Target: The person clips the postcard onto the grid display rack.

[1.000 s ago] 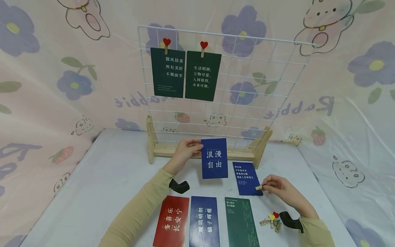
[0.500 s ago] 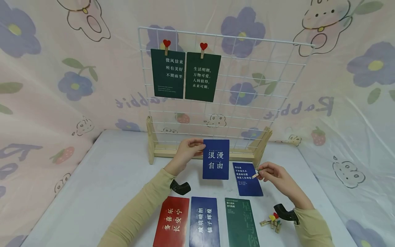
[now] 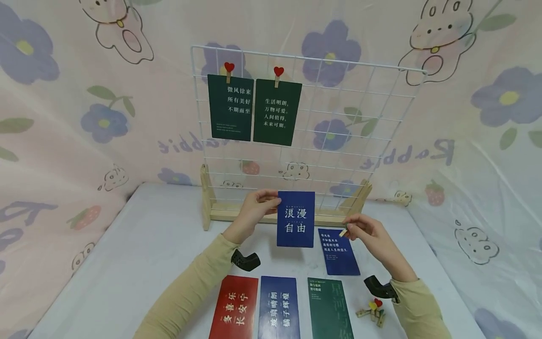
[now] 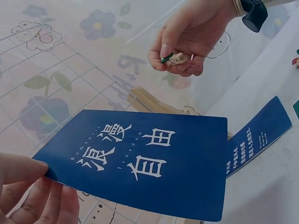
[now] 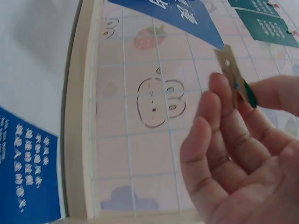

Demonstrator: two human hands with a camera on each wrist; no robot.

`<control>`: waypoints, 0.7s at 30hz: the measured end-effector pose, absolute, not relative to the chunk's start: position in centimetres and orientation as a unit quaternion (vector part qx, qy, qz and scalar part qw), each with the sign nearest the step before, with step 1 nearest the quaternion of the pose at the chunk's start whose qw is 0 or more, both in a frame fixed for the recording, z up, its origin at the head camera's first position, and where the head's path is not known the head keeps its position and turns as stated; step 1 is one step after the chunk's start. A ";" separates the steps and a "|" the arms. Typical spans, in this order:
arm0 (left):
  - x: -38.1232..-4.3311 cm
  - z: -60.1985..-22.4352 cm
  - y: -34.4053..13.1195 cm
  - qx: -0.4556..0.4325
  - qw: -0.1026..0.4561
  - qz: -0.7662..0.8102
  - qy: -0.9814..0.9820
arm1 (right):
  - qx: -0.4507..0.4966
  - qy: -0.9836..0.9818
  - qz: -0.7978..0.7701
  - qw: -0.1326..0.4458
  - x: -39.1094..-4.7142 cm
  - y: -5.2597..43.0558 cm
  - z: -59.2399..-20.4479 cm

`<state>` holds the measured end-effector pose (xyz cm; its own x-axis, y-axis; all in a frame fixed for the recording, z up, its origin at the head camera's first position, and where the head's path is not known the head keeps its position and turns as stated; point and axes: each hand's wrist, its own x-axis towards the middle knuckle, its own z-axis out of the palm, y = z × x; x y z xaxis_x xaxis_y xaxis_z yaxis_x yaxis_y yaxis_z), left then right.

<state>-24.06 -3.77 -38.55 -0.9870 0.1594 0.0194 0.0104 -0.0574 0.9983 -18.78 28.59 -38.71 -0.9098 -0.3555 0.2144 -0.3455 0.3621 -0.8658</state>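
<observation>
My left hand (image 3: 255, 207) pinches a blue card (image 3: 296, 235) with white characters by its upper left edge, holding it upright in front of the white wire grid (image 3: 322, 155). Thumb and fingers grip that same card in the left wrist view. To its right, my right hand (image 3: 368, 235) holds a small wooden clothespin (image 5: 229, 70) with a green decoration between thumb and fingers, its tip pointing away from the palm. Behind and below this hand, another blue card (image 3: 338, 259) lies flat on the table. Two dark green cards (image 3: 230, 127) hang side by side high on the grid from red heart clothespins (image 3: 229, 68).
In the foreground lie a red card (image 3: 235, 306), a blue card (image 3: 279, 294) and a green card (image 3: 328, 308). A small heap of clothespins (image 3: 372, 313) sits to their right. Wooden feet (image 3: 206, 197) support the grid, and a patterned cloth (image 3: 84, 155) hangs behind.
My right hand has moved up and left with the clothespin, toward the held card. The left hand and its card have shifted only slightly. The head view has tilted up a little.
</observation>
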 end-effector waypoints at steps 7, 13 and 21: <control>-24.5 -37.8 -3.6 0.078 0.036 0.720 0.689 | -0.228 0.824 -0.518 -0.020 -19.9 27.3 -37.3; -24.8 -36.9 -3.4 0.088 0.020 0.731 0.676 | -0.237 0.825 -0.513 0.013 -20.7 26.5 -36.0; -25.1 -35.3 -2.9 0.106 -0.005 0.711 0.695 | -0.254 0.829 -0.499 0.010 -21.9 25.5 -33.6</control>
